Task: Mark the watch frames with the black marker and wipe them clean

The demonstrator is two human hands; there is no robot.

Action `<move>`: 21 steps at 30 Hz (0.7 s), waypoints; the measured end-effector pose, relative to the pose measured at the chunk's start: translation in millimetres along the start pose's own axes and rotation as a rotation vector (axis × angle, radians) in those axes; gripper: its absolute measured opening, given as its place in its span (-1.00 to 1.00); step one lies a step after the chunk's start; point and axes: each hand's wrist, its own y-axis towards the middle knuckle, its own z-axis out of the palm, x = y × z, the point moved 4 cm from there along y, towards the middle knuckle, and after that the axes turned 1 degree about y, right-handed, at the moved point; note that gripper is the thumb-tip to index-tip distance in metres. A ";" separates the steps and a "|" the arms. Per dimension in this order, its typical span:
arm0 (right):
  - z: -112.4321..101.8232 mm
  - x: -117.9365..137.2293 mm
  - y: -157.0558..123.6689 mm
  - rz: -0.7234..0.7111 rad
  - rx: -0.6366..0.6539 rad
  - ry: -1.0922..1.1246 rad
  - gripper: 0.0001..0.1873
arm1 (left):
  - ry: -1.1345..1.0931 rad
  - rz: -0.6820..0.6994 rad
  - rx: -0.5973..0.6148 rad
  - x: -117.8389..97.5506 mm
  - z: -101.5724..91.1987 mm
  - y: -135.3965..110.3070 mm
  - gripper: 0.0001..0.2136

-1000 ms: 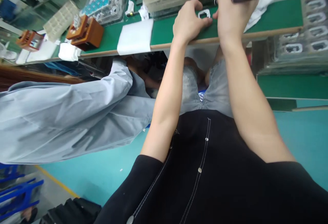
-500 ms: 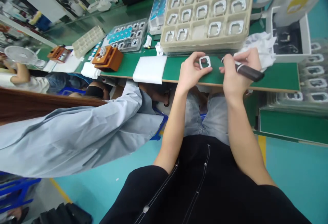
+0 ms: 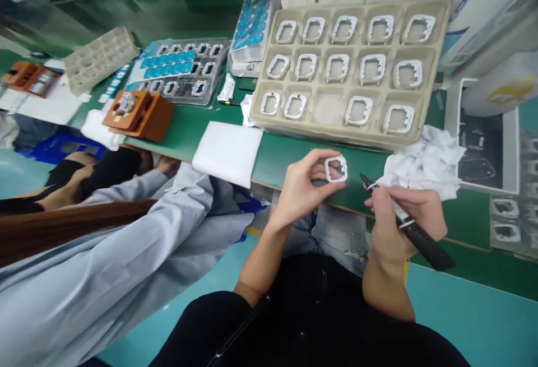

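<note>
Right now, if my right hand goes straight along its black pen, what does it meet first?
Probably the white, squarish open frame in the left hand; the pen aims near its upper right corner. Depth is unclear: it may pass above, toward the beige compartment tray.

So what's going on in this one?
Someone at a green bench holds a small white frame in the left hand and a black pen in the right hand. The pen's tip points toward the frame without touching it. Beyond the hands, a beige tray holds similar frames in its compartments, with crumpled white tissue beside it.
</note>
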 end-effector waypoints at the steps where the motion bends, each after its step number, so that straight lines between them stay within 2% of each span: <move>1: 1.4 3.3 1.0 0.009 0.002 0.017 -0.79 | 0.001 -0.019 0.011 -1.3 2.7 -2.3 -0.51; 5: 10.9 19.5 10.0 -0.013 0.034 0.104 -0.84 | 0.005 -0.111 0.052 -7.1 7.3 -6.2 -0.52; 10: 22.3 25.6 26.8 0.086 0.358 0.205 -0.76 | -0.070 -0.161 0.071 -11.2 1.1 -2.9 -0.58; 15: 22.9 14.4 23.9 0.246 0.569 0.175 -0.94 | -0.052 -0.149 0.037 -11.1 -3.1 -5.6 -0.60; 17: 24.1 13.7 19.5 0.288 0.556 0.125 -0.89 | -0.023 -0.146 0.005 -11.6 -2.7 -8.0 -0.62; 21: 26.6 20.2 19.4 0.244 0.442 0.069 -0.84 | 0.055 -0.112 -0.068 -15.2 0.1 -11.8 -0.63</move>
